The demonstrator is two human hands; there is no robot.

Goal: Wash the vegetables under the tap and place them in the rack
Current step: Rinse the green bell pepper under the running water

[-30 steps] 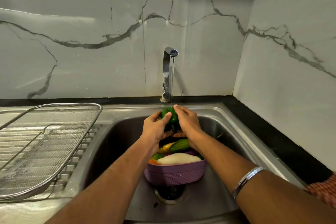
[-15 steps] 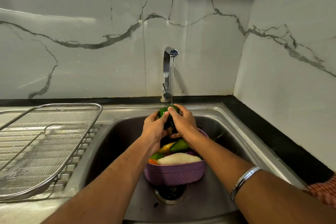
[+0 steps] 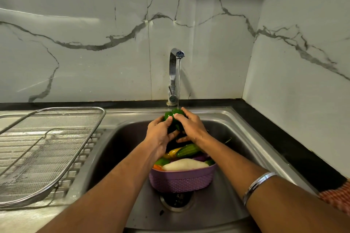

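- Filling the middle of the view, a steel sink (image 3: 121, 138) is sitting sunk into the counter, its drain (image 3: 177, 199) showing at the basin's near side.
- Lying on the ribbed drainboard at the sink's left edge, a wire mesh rack (image 3: 43, 149) is standing with nothing visible in it.
- Rising from the sink's back edge, the tap (image 3: 173, 73) is running a thin stream straight down onto the pepper.
- Sitting in the basin over the drain, a purple basket (image 3: 181, 180) is holding the remaining vegetables: a pale white one (image 3: 184, 164) is lying along the near rim, a dark green ridged one (image 3: 187, 150) is resting above it, and something yellow (image 3: 173, 152) is showing beside that; the smaller orange and green bits at the left rim are too hidden to name.
- The left hand (image 3: 161, 134) is curling round the left side of the pepper, fingertips pressing on its top.
- The right hand (image 3: 191, 125) is grasping the pepper from the right, fingers wrapping over it; a metal bracelet (image 3: 258, 185) is circling that forearm.
- The green pepper (image 3: 173, 117) is being held by both hands under the stream, above the far end of the basket and near the sink's back edge.
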